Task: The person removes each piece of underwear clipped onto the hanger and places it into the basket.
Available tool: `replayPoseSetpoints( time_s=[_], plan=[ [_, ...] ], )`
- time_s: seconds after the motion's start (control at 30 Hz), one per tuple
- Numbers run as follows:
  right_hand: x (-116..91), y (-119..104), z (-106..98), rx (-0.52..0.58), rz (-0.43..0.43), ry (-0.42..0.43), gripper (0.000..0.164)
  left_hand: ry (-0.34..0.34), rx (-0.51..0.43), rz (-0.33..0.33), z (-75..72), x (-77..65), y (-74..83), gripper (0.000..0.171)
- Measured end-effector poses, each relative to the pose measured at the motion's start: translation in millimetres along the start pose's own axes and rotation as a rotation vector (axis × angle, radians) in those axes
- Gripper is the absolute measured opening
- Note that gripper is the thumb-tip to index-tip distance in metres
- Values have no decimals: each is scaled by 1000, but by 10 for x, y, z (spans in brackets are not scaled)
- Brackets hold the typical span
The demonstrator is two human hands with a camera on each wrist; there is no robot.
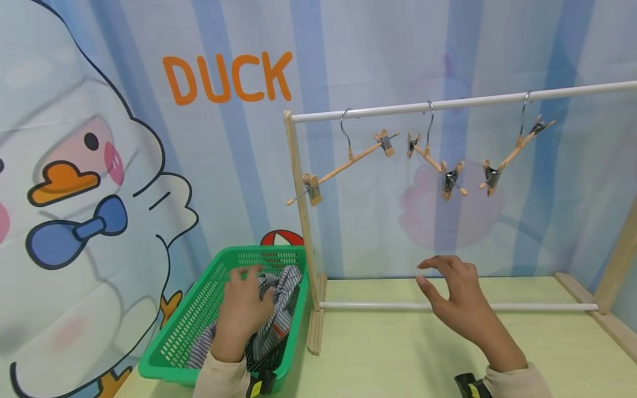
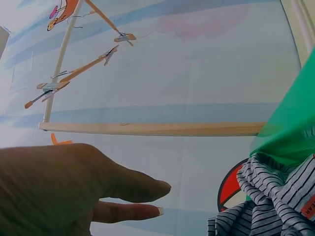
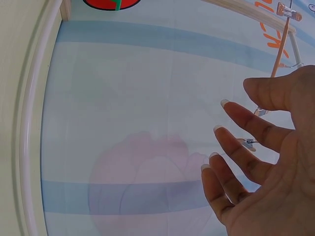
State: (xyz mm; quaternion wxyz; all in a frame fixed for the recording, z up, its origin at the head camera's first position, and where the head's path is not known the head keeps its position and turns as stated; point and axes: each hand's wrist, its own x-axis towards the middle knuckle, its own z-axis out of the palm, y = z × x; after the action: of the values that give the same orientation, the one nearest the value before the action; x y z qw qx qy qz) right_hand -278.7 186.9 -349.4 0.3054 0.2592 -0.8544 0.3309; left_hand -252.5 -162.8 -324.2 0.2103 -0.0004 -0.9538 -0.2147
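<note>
My left hand [image 1: 244, 309] hovers over a green plastic basket [image 1: 164, 337], its fingers loosely bent and holding nothing. Striped clothes [image 1: 288, 284] lie bunched up in the basket, partly hidden behind that hand. A red label [image 2: 310, 207] shows on the black-and-white striped cloth in the left wrist view. My right hand [image 1: 455, 298] is raised in front of the rack's lower bar, with thumb and fingers spread apart and nothing between them. Three wooden clip hangers hang from the rack above: a left one [image 1: 348, 163], a middle one [image 1: 433, 160] and a right one [image 1: 512, 149].
The rack has a white top rail [image 1: 468, 102], a wooden left post [image 1: 302, 221] beside the basket and a white lower bar [image 1: 368, 305]. It stands on a pale yellow table [image 1: 378, 354]. Behind is a striped curtain [image 1: 368, 232] printed with a duck.
</note>
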Motion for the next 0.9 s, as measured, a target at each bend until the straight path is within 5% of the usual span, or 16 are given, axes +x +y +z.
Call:
replayPoseSetpoints(
  time_s=[0.9],
  plan=[
    [-10,-47,-25,22,24,-32,19,-105,49,109,4,-76,139,50]
  ],
)
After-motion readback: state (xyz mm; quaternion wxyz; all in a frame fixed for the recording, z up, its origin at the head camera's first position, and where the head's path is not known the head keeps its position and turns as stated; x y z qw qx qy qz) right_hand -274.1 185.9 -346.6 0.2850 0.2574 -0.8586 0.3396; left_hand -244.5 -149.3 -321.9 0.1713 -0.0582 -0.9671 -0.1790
